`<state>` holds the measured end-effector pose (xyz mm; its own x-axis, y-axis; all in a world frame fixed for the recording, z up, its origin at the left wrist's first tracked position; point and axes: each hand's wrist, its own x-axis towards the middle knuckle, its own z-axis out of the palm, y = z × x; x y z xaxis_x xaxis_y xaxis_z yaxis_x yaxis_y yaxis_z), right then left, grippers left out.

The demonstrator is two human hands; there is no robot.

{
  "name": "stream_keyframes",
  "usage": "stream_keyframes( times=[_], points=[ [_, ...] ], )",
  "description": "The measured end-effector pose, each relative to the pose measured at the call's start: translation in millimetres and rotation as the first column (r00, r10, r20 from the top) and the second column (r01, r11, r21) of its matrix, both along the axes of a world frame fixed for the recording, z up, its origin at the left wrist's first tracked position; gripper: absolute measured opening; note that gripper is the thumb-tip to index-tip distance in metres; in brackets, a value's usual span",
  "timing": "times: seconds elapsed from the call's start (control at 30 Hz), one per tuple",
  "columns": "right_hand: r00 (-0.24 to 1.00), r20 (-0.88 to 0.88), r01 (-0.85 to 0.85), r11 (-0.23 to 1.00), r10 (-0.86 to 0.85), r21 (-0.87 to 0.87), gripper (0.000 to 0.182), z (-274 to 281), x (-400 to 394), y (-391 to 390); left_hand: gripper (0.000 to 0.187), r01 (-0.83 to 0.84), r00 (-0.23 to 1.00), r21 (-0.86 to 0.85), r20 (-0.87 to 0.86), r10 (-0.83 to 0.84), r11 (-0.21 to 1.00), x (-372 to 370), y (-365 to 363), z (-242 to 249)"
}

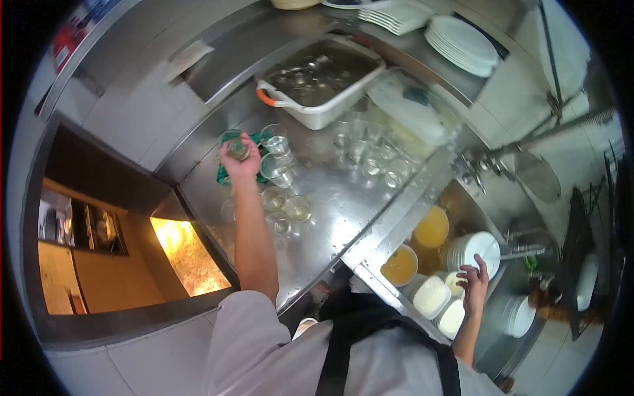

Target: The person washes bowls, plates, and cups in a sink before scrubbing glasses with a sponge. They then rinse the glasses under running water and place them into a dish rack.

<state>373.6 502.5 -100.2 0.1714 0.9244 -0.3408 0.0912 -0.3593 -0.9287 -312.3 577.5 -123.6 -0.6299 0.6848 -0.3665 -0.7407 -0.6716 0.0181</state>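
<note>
My left hand [242, 160] is closed around a clear glass [237, 149] at the left of the steel counter [323, 228], over a green cloth [222, 174]. Several more clear glasses [281, 177] stand just right of it and nearer my forearm. My right hand [473, 285] is over the sink at the right, fingers apart and slightly curled, holding nothing. Close to it are a stack of white plates [482, 252] and white containers [432, 297]. Two round containers of yellow liquid [431, 227] stand in the sink, left of the stack.
A white tub [323, 117] with orange handles holds cutlery in dark water. Right of it are more glasses [374, 165] and a translucent bin [413, 112]. Plates [462, 45] are stacked on the back shelf. A faucet [489, 162] and hose are at the right, a wall opening [132, 330] at the left.
</note>
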Motion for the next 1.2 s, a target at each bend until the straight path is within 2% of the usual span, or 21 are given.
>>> stream_keyframes(
  times=[0.1,0.13,0.2,0.23,0.27,0.3,0.37,0.43,0.5,0.6,0.67,0.7,0.77,0.8,0.87,0.9,0.93,1.0,1.07,1.13,1.2],
  points=[
    [0.999,-0.011,0.052,0.998,-0.053,-0.047,0.053,-2,13,-14,0.054,0.18,0.979,0.072,0.079,-0.186,0.981,11,-15,-3],
    [0.998,-0.006,0.062,0.996,-0.063,-0.058,0.054,-3,17,-18,0.056,0.248,0.969,0.071,-0.044,-0.245,0.966,18,-21,-4],
    [0.997,-0.019,0.068,0.995,-0.07,-0.07,0.054,-5,33,-27,0.056,0.257,0.964,0.088,0.043,-0.262,0.962,40,-26,3],
    [0.997,-0.017,0.077,0.995,-0.078,-0.07,0.055,-9,43,-30,0.054,0.199,0.977,-0.038,0.09,-0.195,0.979,63,-26,18],
    [0.996,-0.014,0.082,0.996,-0.082,-0.027,0.054,-10,53,-35,0.055,0.195,0.98,-0.07,-0.015,-0.197,0.978,93,-31,24],
    [0.995,-0.007,0.095,0.995,-0.095,0.001,0.053,-11,65,-40,0.058,0.035,0.9,-0.246,-0.413,-0.137,0.969,111,-28,11],
    [0.985,-0.007,0.172,0.985,-0.172,0.034,0.049,-12,97,-46,0.058,0.183,0.709,-0.314,-0.614,-0.346,0.932,178,-33,16],
    [0.945,0.152,0.279,0.956,-0.291,0.096,0.047,-29,148,-52,0.061,0.279,0.455,-0.414,-0.737,-0.499,0.866,270,-52,32],
    [0.871,0.287,0.367,0.917,-0.398,0.156,0.041,-64,212,-57,0.062,0.244,0.2,-0.573,-0.76,-0.619,0.783,363,-50,19],
    [0.716,0.463,0.51,0.844,-0.523,0.165,0.034,-150,326,-75,0.066,0.442,-0.117,-0.697,-0.669,-0.734,0.564,502,-41,-22],
    [0.543,0.738,0.528,0.846,-0.4,0.07,0.035,-174,369,-92,0.071,0.561,-0.266,-0.658,-0.718,-0.644,0.502,595,-29,-68],
    [0.543,0.787,0.509,0.86,-0.294,-0.029,0.034,-191,387,-101,0.075,0.613,-0.296,-0.669,-0.688,-0.662,0.421,639,-20,-111],
    [0.531,0.831,0.509,0.846,-0.162,-0.16,0.035,-247,419,-128,0.075,0.674,-0.324,-0.649,-0.689,-0.649,0.352,725,-4,-147],
    [0.525,0.844,0.529,0.82,-0.113,-0.22,0.035,-272,430,-147,0.076,0.613,-0.412,-0.717,-0.65,-0.639,0.334,763,9,-167],
    [0.685,0.615,0.681,0.643,-0.391,-0.35,0.031,-344,462,-184,0.076,0.489,-0.54,-0.822,-0.548,-0.639,0.292,821,36,-177],
    [0.619,0.317,0.764,0.459,-0.718,-0.453,0.03,-339,459,-183,0.076,0.43,-0.582,-0.862,-0.492,-0.647,0.268,845,49,-176],
    [0.368,0.017,0.743,0.284,-0.93,-0.606,0.029,-332,449,-185,0.076,0.365,-0.624,-0.901,-0.424,-0.656,0.236,861,57,-178],
    [0.265,-0.662,0.441,0.699,-0.701,-0.563,0.028,-331,452,-187,0.075,0.28,-0.666,-0.922,-0.387,-0.638,0.266,883,75,-184],
    [0.197,-0.649,0.426,0.66,-0.735,-0.618,0.035,-292,434,-126,0.076,0.24,-0.679,-0.919,-0.39,-0.623,0.313,896,90,-193],
    [0.394,-0.711,0.329,0.811,-0.583,-0.483,0.036,-217,417,-69,0.078,0.246,-0.663,-0.896,-0.434,-0.61,0.37,900,95,-208],
    [0.604,-0.785,0.053,0.99,-0.138,-0.134,0.036,-131,392,-20,0.082,0.452,-0.53,-0.836,-0.533,-0.66,0.312,903,90,-216]
  ],
)
